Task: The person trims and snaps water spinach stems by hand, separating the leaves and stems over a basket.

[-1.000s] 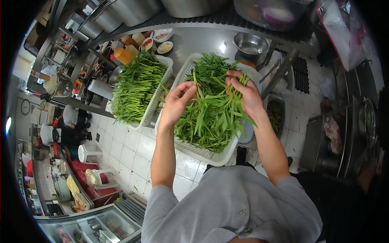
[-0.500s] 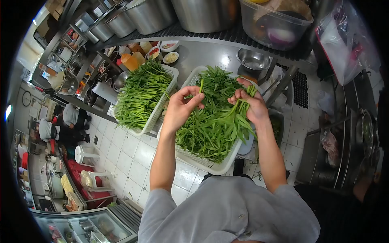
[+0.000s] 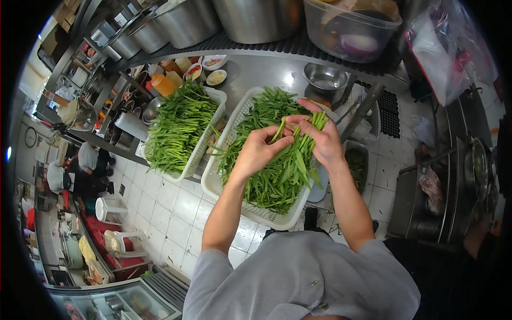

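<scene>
My right hand (image 3: 324,141) is closed round a small bunch of water spinach (image 3: 306,152), its cut stems up and its leaves hanging down. Between the thumb and fingers of my left hand (image 3: 266,146) is a single green stem (image 3: 279,129), close to the fingers of my right hand. Both hands are above a white plastic basket (image 3: 212,183) heaped with loose leafy greens (image 3: 266,186). To its left, a second white basket (image 3: 205,143) carries greens (image 3: 178,128) laid in neat rows, stems lined up.
A metal bowl (image 3: 326,77) stands behind the baskets. Sauce bottles (image 3: 162,84) and a small bowl of chopped garlic (image 3: 216,78) are at the back left. Large pots (image 3: 186,24) and a clear tub (image 3: 349,32) sit on the shelf above. Two people (image 3: 88,157) stand far left.
My left hand has moved right with the stem, up against my right hand. The bunch stays in my right hand. The whole view has shifted slightly.
</scene>
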Tool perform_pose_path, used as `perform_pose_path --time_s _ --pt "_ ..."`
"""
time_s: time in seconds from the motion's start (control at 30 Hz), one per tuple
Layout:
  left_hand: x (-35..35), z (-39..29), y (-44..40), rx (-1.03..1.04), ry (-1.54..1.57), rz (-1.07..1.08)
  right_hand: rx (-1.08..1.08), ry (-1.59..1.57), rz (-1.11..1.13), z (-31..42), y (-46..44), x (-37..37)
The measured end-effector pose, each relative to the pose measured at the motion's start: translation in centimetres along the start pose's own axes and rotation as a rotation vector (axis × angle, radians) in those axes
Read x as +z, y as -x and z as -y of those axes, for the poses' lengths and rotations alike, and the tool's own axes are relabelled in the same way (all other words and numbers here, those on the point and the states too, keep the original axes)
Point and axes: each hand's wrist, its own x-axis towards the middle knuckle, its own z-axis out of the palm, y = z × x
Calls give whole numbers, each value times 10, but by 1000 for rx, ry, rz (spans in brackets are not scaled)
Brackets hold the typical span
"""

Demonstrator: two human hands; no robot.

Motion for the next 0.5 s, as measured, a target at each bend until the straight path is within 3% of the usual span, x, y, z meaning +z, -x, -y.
perform_pose_path --time_s 0.23,0.4,0.5 --pt "2 -1 3 -198 281 -93 19 -136 -118 -7 6 -3" --pt "15 12 2 -48 79 -74 9 156 -107 -20 12 0" --pt "15 14 5 15 -4 -117 37 159 -102 -21 15 -6"
